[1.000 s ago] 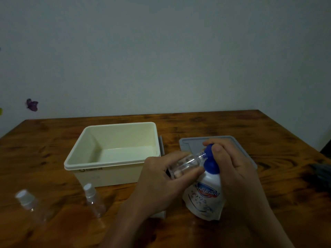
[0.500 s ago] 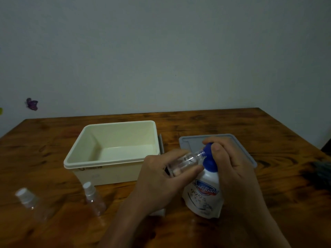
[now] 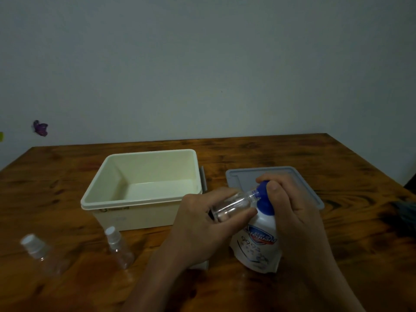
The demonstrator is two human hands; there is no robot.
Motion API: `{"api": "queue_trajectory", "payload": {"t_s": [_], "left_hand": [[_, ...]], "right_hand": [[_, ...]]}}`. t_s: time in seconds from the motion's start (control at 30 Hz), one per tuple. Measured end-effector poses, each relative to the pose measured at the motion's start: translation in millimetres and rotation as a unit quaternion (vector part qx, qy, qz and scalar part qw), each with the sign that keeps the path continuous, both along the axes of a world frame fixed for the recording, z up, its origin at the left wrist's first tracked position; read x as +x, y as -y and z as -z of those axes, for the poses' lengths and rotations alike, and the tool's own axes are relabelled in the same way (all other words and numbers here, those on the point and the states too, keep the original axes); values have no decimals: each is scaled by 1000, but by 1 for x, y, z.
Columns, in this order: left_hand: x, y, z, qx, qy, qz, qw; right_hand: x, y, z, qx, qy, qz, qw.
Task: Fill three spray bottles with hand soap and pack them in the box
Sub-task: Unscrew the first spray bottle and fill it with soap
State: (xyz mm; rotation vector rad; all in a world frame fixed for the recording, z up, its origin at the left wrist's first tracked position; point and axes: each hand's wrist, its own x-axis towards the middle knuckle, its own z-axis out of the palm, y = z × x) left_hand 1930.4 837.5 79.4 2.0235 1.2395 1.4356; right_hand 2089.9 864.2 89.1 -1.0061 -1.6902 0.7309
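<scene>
**Bottle meets soap pouch**

The clear bottle (image 3: 234,204) lies tipped sideways in the left hand (image 3: 202,224), fingers curled round it, neck touching the soap pouch's (image 3: 258,242) blue cap. The right hand (image 3: 290,212) grips the pouch top. Pouch stands on the tabletop (image 3: 337,255), w/ the box (image 3: 126,209) & 2 capped bottles (image 3: 118,248) to the left.

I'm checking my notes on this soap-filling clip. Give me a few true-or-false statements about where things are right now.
1. The cream box holds two bottles. False: nothing is seen inside it.
2. The left hand holds a clear bottle tilted toward the soap pouch. True.
3. The grey lid sits on the box. False: it lies on the table, right of the box.
4. Two capped bottles stand left of the hands. True.
5. The right hand holds the pouch. True.
</scene>
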Motion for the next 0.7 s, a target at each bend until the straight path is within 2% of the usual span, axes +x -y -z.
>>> {"api": "queue_trajectory", "payload": {"t_s": [0.53,0.6,0.7], "left_hand": [[7,-3,4,1,13,-12,1000],[9,-5,5,-16,15,-16,1000],[10,-4,7,-67,72,7,995]], "right_hand": [[0,2,-3,8,-14,4,1000],[-2,3,-4,3,-23,12,1000],[-4,6,-6,7,-16,30,999]]}}
